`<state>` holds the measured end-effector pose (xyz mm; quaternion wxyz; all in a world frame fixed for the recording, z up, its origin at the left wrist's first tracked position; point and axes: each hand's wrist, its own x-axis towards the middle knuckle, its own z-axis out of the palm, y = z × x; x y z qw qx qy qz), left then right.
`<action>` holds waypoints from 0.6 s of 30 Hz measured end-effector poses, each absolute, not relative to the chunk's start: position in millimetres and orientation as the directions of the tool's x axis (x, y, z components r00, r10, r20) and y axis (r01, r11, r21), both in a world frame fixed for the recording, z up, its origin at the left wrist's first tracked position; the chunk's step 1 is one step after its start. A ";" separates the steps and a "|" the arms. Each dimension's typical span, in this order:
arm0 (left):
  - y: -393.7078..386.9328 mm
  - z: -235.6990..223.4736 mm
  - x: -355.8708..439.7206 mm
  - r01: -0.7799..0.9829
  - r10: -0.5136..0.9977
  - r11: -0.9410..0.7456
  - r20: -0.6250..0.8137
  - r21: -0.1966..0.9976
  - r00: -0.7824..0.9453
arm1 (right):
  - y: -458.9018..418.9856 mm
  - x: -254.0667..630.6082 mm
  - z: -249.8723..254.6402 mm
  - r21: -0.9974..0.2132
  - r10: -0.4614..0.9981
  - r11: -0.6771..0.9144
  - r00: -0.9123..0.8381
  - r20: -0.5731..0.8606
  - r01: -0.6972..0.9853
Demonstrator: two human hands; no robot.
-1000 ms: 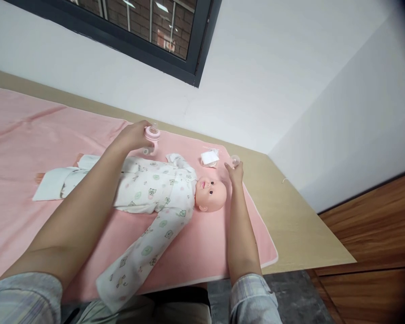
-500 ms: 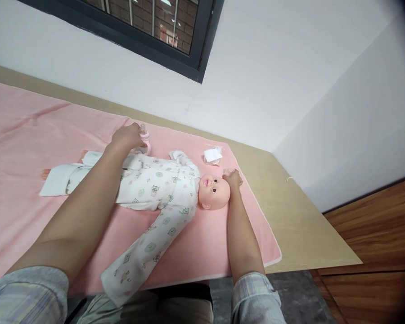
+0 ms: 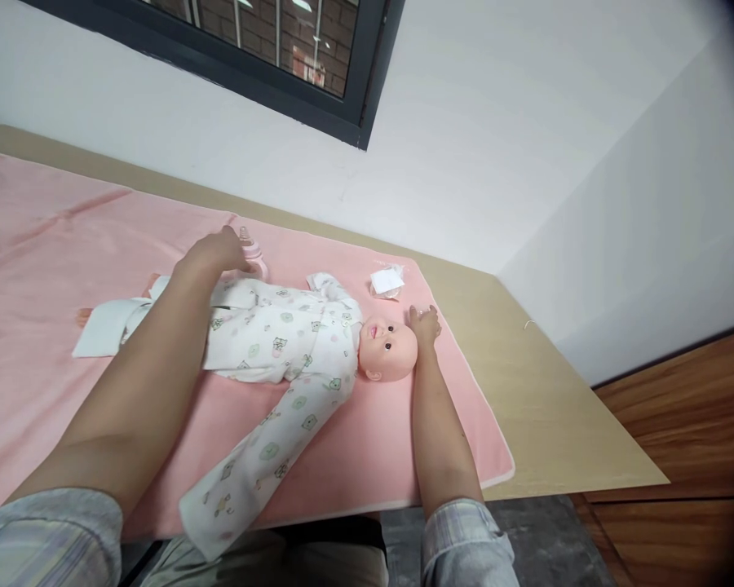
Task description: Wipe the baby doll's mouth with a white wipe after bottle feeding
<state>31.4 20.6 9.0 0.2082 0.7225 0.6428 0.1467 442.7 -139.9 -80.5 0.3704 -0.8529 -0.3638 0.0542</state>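
Observation:
A doll (image 3: 386,349) in a white printed baby suit lies on its back across the pink blanket (image 3: 367,456), its head to the right. Beyond its body, my left hand (image 3: 217,251) is closed round a baby bottle (image 3: 255,257) with a clear teat and a pink collar. The bottle is tilted, and my fingers hide part of it. Past the top of the doll's head, my right hand (image 3: 426,328) has its thumb and fingers about a small clear plastic piece (image 3: 424,311), perhaps the bottle's cap. The doll's near sleeve (image 3: 226,497) hangs over the blanket's front edge.
A small clear packet with a white label (image 3: 386,282) lies on the blanket beyond the doll's head. The tan table (image 3: 544,408) shows past the blanket's right edge. A white wall with a dark window frame (image 3: 360,114) stands behind, and a wooden cabinet (image 3: 678,416) at right.
My left hand has moved a little to the left with the bottle, which leans more. The fingers of my right hand have shifted round the clear piece. The doll lies as before.

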 end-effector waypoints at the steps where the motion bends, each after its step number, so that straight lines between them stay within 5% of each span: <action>1: 18.3 12.5 30.7 0.883 0.994 -0.054 -0.059 0.465 0.091 | -139.6 443.0 -80.8 -0.677 0.654 -0.456 0.733 0.186 0.578; 5: -5.6 37.7 33.6 0.924 0.998 0.059 -0.031 0.378 -0.051 | -139.3 445.0 -81.2 -0.692 0.631 -0.413 0.734 0.252 0.592; 8: -37.5 59.0 51.4 0.949 0.982 0.011 0.176 0.314 -0.070 | -140.7 445.1 -79.4 -0.678 0.618 -0.301 0.679 0.396 0.670; 12: -75.6 71.6 105.0 0.864 0.861 -0.431 0.403 0.259 0.309 | -143.8 440.1 -74.2 -0.615 0.654 -0.168 0.554 0.515 0.771; 16: -92.5 72.3 175.8 0.628 0.688 -0.725 0.263 0.283 0.676 | -146.0 430.9 -68.1 -0.563 0.744 -0.074 0.422 0.518 0.823; 18: -94.2 70.5 207.7 0.533 0.584 -0.779 0.072 0.331 0.809 | -146.3 426.1 -65.5 -0.560 0.798 -0.064 0.379 0.469 0.826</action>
